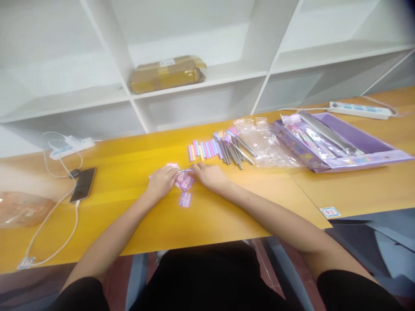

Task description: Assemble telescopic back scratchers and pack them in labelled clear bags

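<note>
My left hand point(163, 180) pinches one end of a slim silver metal stick point(183, 171). My right hand point(210, 175) closes its fingers at the other end, where a bit of purple shows; what exactly it grips there is too small to make out. Just under the stick lie several small purple-pink printed cards point(185, 182), partly hidden by my hands. One single card point(185, 199) sits nearer the table edge. Beyond my right hand is a row of pastel tubes point(205, 150), beside a pile of metal sticks with colourful tops point(234, 149).
Clear plastic bags point(270, 149) and an open purple box point(366, 125) with packed items lie to the right. On the left are a phone point(83, 185) with a charging cable and a power strip point(71, 147). A taped parcel point(167, 75) rests on the white shelf.
</note>
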`<action>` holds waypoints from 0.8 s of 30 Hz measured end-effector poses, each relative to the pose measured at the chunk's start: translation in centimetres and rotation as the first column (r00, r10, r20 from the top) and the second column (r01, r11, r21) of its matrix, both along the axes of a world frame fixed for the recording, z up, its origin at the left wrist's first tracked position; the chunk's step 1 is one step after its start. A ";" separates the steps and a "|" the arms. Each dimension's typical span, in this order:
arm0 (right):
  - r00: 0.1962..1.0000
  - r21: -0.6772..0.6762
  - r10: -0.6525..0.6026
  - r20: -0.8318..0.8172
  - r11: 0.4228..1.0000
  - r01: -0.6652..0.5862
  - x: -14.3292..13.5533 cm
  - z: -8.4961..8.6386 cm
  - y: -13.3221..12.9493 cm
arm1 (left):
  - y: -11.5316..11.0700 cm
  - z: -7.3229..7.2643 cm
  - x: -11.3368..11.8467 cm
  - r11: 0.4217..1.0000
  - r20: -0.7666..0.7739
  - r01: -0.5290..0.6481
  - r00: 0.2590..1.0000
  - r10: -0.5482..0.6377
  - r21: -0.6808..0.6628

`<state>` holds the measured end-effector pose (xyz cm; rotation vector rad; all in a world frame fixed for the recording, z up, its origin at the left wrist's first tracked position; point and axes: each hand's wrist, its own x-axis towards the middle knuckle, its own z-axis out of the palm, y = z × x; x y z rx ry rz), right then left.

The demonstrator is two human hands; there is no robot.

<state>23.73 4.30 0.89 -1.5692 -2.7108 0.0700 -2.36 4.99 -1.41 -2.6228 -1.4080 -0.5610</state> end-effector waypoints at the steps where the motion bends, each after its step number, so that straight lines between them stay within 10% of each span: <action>1: 1.000 0.026 0.007 -0.004 1.000 -0.007 0.0 0.2 0.9 | 0.9 0.5 0.1 1.000 -0.010 -0.003 1.000 0.003 0.002; 8: 1.000 0.181 0.009 -0.016 0.984 -0.006 0.1 1.3 6.1 | 6.0 2.2 0.6 0.997 -0.012 -0.008 1.000 0.009 0.081; 24: 0.984 0.303 0.129 -0.119 0.949 -0.087 0.3 -4.0 6.1 | 4.7 -3.2 1.0 0.981 -0.024 0.039 0.999 -0.035 0.192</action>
